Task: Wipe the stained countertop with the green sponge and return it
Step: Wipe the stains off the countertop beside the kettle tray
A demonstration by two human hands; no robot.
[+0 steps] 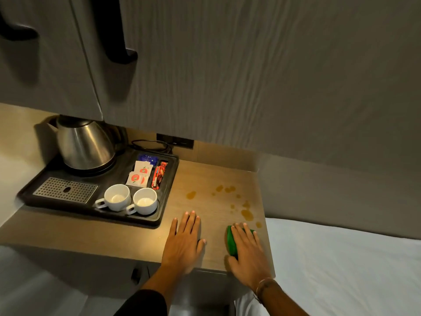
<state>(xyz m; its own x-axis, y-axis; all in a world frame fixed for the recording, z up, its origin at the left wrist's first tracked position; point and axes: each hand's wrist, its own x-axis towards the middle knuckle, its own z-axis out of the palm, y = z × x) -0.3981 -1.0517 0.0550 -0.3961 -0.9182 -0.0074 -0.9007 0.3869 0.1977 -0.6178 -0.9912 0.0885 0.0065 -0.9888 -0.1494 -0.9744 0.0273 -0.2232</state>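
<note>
Wiping is about to begin: right hand (pixel 247 252) presses the green sponge (pixel 232 241) just short of the stains (pixel 247 214); left hand (pixel 184 240) lies flat, empty, on the surface (pixel 91 236). Next, push forward.

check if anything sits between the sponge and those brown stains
Nothing visible does. The green sponge lies under the right hand, and the stains start just beyond its fingertips on bare countertop.

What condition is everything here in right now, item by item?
Green sponge: under right hand, on the counter.
Left hand: flat, empty.
Wooden countertop: amber stains unwiped.
Two white cups: upright, apparently empty.
Steel kettle: upright on black tray.
</note>
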